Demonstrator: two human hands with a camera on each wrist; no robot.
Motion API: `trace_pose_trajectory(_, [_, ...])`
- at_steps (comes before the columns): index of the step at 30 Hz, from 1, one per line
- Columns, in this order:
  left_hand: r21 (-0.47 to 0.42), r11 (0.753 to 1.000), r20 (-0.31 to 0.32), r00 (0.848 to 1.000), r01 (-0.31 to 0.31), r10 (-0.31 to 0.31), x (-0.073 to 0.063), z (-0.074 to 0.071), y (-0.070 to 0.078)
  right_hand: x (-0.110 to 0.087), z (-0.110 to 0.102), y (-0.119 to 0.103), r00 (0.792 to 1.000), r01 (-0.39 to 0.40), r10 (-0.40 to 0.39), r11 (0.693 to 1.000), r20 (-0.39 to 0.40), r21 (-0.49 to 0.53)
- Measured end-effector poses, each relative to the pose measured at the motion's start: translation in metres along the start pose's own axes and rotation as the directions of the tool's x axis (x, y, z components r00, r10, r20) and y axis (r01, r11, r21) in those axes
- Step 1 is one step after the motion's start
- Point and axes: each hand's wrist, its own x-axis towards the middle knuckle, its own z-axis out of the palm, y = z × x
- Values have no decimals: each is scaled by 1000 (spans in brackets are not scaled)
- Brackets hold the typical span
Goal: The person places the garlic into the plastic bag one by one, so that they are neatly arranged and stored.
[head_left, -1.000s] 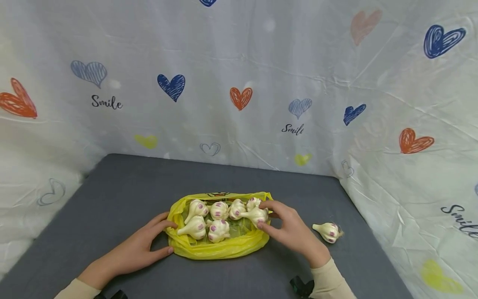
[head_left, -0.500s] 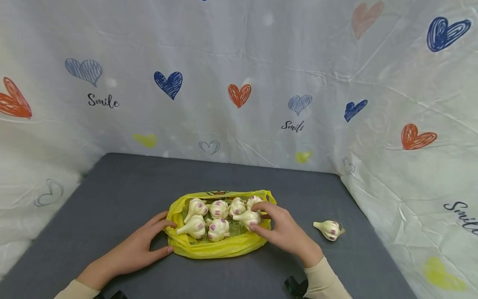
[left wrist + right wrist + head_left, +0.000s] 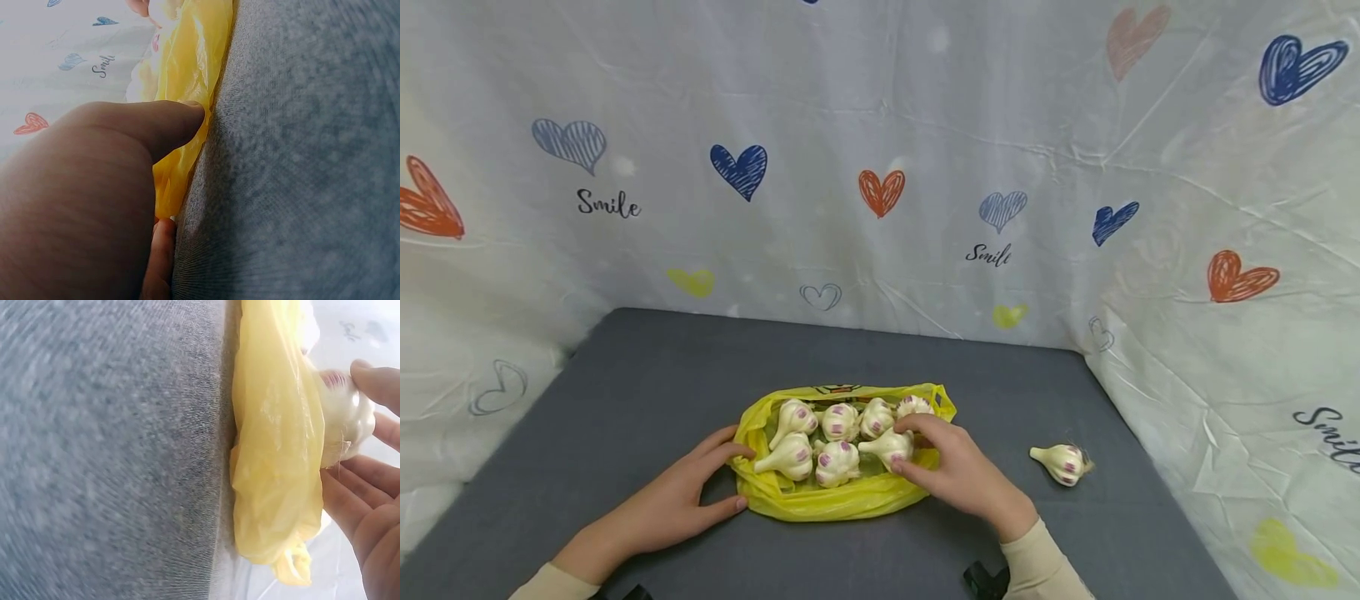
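A yellow plastic bag lies on the table with its mouth spread wide, several white garlic bulbs with purple marks inside it. My left hand holds the bag's left end, fingers at the rim and thumb against its near side. Between thumb and fingers, my right hand grips one garlic bulb at the right part of the opening. Its stem points left. In the right wrist view that bulb shows above the bag's edge; its underside is hidden by the yellow plastic.
One loose garlic bulb lies on the grey tabletop to the right of the bag, beyond my right forearm. A white curtain with printed hearts hangs behind and at both sides of the table.
My right hand has moved left with the garlic bulb, from the bag's right end toward the middle bulbs. The left hand keeps its place at the bag.
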Motion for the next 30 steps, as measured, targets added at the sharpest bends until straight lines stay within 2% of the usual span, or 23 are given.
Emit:
trace_pose_trajectory(17, [18,1000,-6,1000,-11,12,2,0,0,1,8,7,1000,20,-20,1000,18,-13])
trace_pose_trajectory(30, [12,1000,8,1000,15,-15,2,0,-1,0,14,10,998,10,-9,1000,55,-22])
